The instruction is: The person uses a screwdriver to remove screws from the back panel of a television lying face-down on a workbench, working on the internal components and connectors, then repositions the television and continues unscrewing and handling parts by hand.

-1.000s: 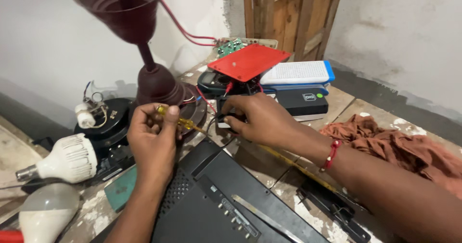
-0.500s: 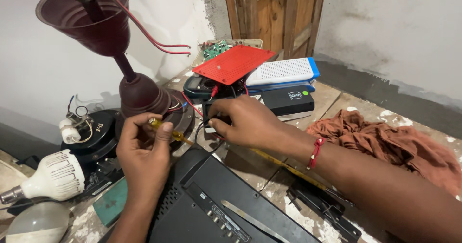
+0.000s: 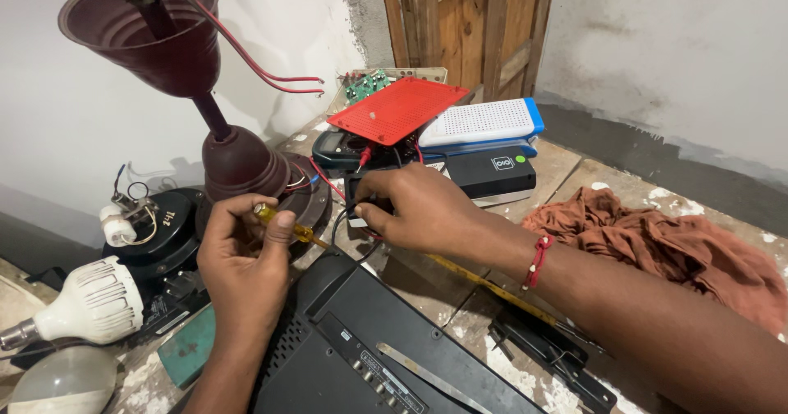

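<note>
Head view: your left hand [image 3: 242, 266] has its fingers closed around a yellow-handled screwdriver [image 3: 283, 225], held just in front of the maroon fan motor [image 3: 246, 168] on the surface [image 3: 574, 176]; your right hand [image 3: 419, 213] has its fingers pinched on a small black part [image 3: 358, 194] with red wires, beside the fan base and below the red board [image 3: 396, 109]. A black device [image 3: 369, 352] lies under both wrists; white bulb [image 3: 86, 303] far left, brown cloth [image 3: 657, 242] right.
</note>
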